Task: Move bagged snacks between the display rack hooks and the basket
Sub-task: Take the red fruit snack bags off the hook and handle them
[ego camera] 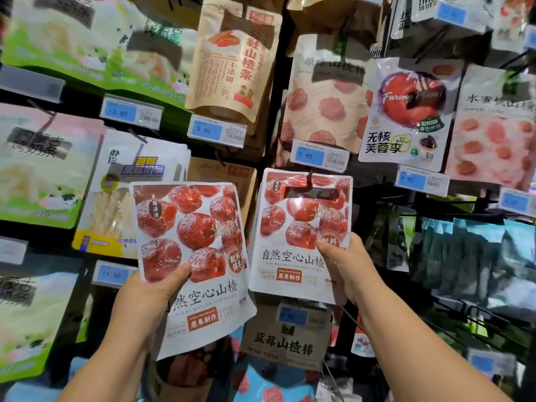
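Note:
Two white snack bags printed with red hawthorn fruit fill the middle of the head view. My left hand grips the left bag by its lower left side, thumb across the front; this bag is off the rack and tilted. My right hand pinches the right bag at its lower right edge. A black rack hook passes through the hole at the top of that bag. The basket is out of view.
The display rack is crowded with hanging snack bags: a tan hawthorn-strip bag, a plum bag, green-edged bags at left, dark bags at right. Blue price tags sit on the hook ends. Bare black hooks project at lower right.

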A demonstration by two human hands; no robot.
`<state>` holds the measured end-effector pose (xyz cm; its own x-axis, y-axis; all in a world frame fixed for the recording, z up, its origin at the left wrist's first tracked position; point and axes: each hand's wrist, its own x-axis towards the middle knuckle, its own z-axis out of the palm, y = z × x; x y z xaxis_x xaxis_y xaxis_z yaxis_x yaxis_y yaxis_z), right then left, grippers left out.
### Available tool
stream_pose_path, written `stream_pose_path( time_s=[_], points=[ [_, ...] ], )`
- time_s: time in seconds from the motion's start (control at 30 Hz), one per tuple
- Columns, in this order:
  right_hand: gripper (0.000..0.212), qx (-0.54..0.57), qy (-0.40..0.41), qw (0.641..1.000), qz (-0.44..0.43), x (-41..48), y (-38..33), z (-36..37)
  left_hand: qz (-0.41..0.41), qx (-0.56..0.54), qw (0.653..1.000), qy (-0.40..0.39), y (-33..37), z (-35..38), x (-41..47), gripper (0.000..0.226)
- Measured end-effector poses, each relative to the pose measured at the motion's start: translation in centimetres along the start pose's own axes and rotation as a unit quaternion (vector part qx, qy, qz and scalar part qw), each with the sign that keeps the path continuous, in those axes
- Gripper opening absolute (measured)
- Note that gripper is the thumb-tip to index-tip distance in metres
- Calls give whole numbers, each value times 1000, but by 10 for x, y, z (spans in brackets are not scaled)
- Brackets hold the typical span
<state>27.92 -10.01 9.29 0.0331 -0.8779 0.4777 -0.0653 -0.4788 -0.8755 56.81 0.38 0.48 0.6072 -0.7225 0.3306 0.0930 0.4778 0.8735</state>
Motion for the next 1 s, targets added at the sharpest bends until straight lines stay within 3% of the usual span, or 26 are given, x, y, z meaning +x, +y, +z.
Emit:
stream_pose_path(
  time_s=[0.17,0.3,0.4,0.47,0.6,0.73,0.87,1.0],
  points=[
    [55,-81,82,993,-24,-9,0,-1,2,-7,1000,0,6,1,-2,12],
    [78,-222,150,959,-94,-22,-4,-2,-1,-27,1000,-3,9,1,-4,10],
    [69,-324,145,921,-162,-33,-8,4,1,-52,999,-2,14,-2,-6,11],
    [53,-353,91,903,-228,-39,-10,12,-2,-70,997,-13,18,-3,-7,12],
    [33,-297,-90,929,-200,-52,-15,37,-21,-122,990,-64,29,7,-18,13],
    [62,-234,-177,948,-127,-62,-12,49,-56,-160,979,-112,32,24,-26,13],
    [55,-72,-202,976,-27,-66,-6,45,-70,-149,975,-146,32,39,-29,17],
    [60,-12,-141,990,-23,-69,1,29,-80,-118,970,-195,32,58,-29,33]
  ],
)
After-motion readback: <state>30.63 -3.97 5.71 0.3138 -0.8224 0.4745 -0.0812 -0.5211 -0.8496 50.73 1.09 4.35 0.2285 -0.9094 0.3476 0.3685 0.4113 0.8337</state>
